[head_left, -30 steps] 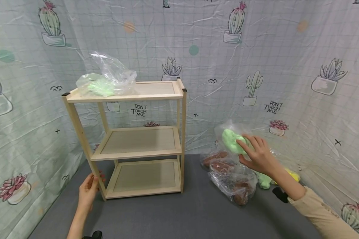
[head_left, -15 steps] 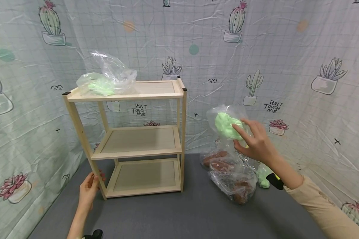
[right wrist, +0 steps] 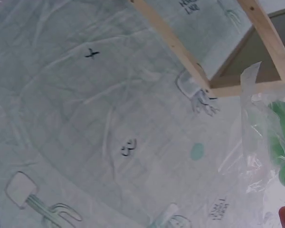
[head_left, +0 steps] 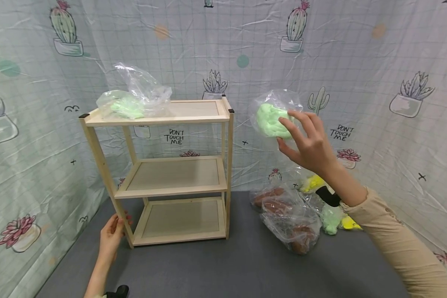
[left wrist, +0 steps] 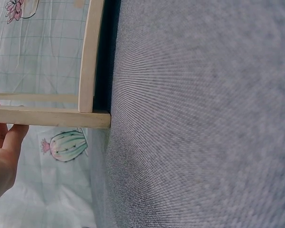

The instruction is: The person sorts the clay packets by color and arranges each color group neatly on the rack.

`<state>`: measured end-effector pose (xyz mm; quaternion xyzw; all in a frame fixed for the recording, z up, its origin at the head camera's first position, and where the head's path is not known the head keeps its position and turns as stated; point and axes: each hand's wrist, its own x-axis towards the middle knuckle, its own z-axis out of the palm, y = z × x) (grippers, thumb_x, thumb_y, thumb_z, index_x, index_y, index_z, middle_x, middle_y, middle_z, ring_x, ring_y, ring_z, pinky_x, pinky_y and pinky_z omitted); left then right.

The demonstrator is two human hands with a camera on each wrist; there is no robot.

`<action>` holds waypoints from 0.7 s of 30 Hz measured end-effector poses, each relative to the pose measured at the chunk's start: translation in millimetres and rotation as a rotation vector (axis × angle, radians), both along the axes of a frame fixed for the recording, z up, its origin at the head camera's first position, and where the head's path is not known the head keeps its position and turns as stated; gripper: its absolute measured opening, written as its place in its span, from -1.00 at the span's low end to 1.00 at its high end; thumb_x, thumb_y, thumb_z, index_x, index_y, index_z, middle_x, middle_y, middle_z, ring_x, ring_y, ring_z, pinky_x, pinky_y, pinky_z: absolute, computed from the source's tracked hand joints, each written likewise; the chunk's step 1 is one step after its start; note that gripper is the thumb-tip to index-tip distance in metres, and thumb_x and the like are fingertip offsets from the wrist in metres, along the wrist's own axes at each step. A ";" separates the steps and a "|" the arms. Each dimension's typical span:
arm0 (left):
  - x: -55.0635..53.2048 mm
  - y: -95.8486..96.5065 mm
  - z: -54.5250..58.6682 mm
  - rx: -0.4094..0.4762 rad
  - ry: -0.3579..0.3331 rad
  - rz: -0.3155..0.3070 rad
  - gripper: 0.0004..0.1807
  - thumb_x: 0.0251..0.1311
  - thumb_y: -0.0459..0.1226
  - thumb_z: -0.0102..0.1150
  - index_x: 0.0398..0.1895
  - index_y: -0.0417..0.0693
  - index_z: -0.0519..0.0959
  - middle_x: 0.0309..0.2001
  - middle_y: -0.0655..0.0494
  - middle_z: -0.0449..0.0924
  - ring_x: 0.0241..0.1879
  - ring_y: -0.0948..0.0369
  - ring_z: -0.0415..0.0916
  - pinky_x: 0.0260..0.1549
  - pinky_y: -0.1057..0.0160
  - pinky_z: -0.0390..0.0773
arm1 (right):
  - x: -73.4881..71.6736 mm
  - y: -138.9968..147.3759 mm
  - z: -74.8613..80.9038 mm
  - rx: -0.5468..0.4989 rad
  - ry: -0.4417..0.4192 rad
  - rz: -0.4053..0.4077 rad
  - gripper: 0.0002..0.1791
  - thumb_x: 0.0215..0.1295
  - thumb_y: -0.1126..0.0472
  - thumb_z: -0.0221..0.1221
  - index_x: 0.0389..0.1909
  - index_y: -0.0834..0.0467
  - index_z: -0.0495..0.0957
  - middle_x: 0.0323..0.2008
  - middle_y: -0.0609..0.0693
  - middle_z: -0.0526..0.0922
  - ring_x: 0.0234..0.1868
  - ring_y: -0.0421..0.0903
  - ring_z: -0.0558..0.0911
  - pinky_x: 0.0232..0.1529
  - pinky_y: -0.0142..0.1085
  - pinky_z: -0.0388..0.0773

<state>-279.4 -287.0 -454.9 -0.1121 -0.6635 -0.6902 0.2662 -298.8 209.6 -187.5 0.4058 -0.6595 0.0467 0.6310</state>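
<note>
A clear plastic bag with a light green, clay-like lump [head_left: 270,120] hangs in the air, pinched between the thumb and fingers of my right hand [head_left: 309,142]. It is level with the top of a three-tier wooden shelf rack [head_left: 160,121] and to its right. At the rack's front left leg, low down, my left hand [head_left: 111,234] grips the wood, with fingers round both sides. On the left of the top tier lies another clear bag with a green lump [head_left: 128,107]. In the right wrist view the held green bag [right wrist: 280,142] shows at the right edge, beside the rack.
Clear bags with brown lumps [head_left: 301,238] lie on the grey table [head_left: 208,269], right of the rack. Behind the right forearm are another green bag [head_left: 331,219] and yellow pieces [head_left: 350,223]. A cactus-print curtain [head_left: 260,25] encloses the table at the back and sides.
My right hand has lifted the green bag up from above the brown bags and slightly left, to the height of the top tier. The left hand has stayed on the rack leg.
</note>
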 end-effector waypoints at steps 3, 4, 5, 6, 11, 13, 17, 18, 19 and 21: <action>-0.4 0.3 -0.3 0.002 0.000 -0.001 -0.72 0.28 -0.39 -0.20 -0.09 0.07 0.46 -0.28 0.37 0.59 -0.31 0.45 0.57 -0.41 0.50 0.49 | 0.6 -7.6 12.7 -0.002 0.027 -0.003 -0.67 0.18 0.12 0.05 -0.09 0.22 0.45 -0.13 0.30 0.50 -0.25 0.24 0.41 -0.23 0.06 0.34; -0.5 0.4 -0.4 0.003 -0.001 -0.001 -0.73 0.28 -0.39 -0.20 -0.09 0.07 0.46 -0.28 0.37 0.59 -0.31 0.45 0.57 -0.41 0.50 0.49 | 0.6 -10.4 16.4 -0.006 0.036 -0.001 -0.68 0.17 0.14 0.06 -0.10 0.21 0.45 -0.13 0.29 0.50 -0.25 0.24 0.41 -0.23 0.06 0.34; -0.6 0.4 -0.4 0.002 -0.003 0.000 -0.73 0.28 -0.39 -0.20 -0.09 0.06 0.46 -0.28 0.36 0.59 -0.31 0.45 0.57 -0.41 0.50 0.49 | 0.6 -13.2 20.0 -0.010 0.047 -0.002 -0.69 0.16 0.15 0.07 -0.10 0.21 0.45 -0.13 0.29 0.50 -0.25 0.24 0.41 -0.23 0.06 0.34; -0.6 0.5 -0.5 0.000 -0.005 0.002 -0.73 0.28 -0.38 -0.20 -0.09 0.07 0.46 -0.28 0.37 0.59 -0.31 0.45 0.57 -0.41 0.50 0.49 | 0.4 -16.1 23.5 -0.016 0.055 -0.003 -0.69 0.16 0.15 0.08 -0.11 0.20 0.45 -0.13 0.29 0.50 -0.24 0.24 0.41 -0.23 0.07 0.33; 0.0 0.7 0.2 -0.010 -0.016 0.017 -0.73 0.28 -0.38 -0.20 -0.10 0.09 0.46 -0.28 0.38 0.59 -0.32 0.47 0.57 -0.41 0.51 0.48 | -1.0 -34.0 40.5 -0.042 0.078 -0.004 -0.71 0.16 0.16 0.09 -0.11 0.19 0.44 -0.12 0.27 0.49 -0.22 0.24 0.41 -0.23 0.08 0.30; 0.4 1.3 0.7 -0.013 -0.021 0.028 -0.73 0.28 -0.38 -0.20 -0.10 0.09 0.46 -0.29 0.39 0.59 -0.32 0.48 0.56 -0.41 0.51 0.48 | -1.3 -42.1 46.3 -0.047 0.081 -0.003 -0.70 0.16 0.16 0.10 -0.11 0.19 0.44 -0.12 0.26 0.49 -0.22 0.22 0.41 -0.23 0.08 0.30; 1.0 2.4 1.5 -0.014 -0.037 0.048 -0.75 0.28 -0.38 -0.19 -0.08 0.00 0.46 -0.30 0.41 0.60 -0.33 0.50 0.56 -0.43 0.51 0.48 | -0.7 -57.6 57.7 -0.061 0.080 -0.002 -0.70 0.14 0.19 0.13 -0.11 0.20 0.44 -0.14 0.24 0.49 -0.21 0.20 0.41 -0.22 0.06 0.30; 1.1 2.5 1.6 -0.014 -0.040 0.050 -0.75 0.29 -0.38 -0.19 -0.07 -0.03 0.45 -0.30 0.41 0.60 -0.33 0.50 0.56 -0.43 0.51 0.48 | -0.4 -61.2 60.6 -0.065 0.078 -0.001 -0.70 0.14 0.20 0.13 -0.11 0.20 0.44 -0.14 0.24 0.49 -0.21 0.20 0.41 -0.22 0.05 0.30; 1.1 2.5 1.6 -0.012 -0.041 0.049 -0.75 0.29 -0.38 -0.19 -0.06 -0.06 0.44 -0.30 0.41 0.60 -0.33 0.50 0.56 -0.42 0.51 0.48 | -0.2 -64.9 63.6 -0.071 0.079 -0.001 -0.71 0.14 0.21 0.14 -0.11 0.21 0.44 -0.15 0.24 0.49 -0.21 0.19 0.41 -0.21 0.05 0.31; 1.2 2.4 1.7 -0.007 -0.041 0.047 -0.75 0.29 -0.38 -0.19 -0.05 -0.07 0.44 -0.29 0.40 0.60 -0.33 0.49 0.56 -0.42 0.51 0.48 | -0.6 -72.5 69.2 -0.082 0.080 0.002 -0.72 0.15 0.22 0.14 -0.12 0.21 0.44 -0.16 0.23 0.49 -0.21 0.18 0.40 -0.21 0.03 0.31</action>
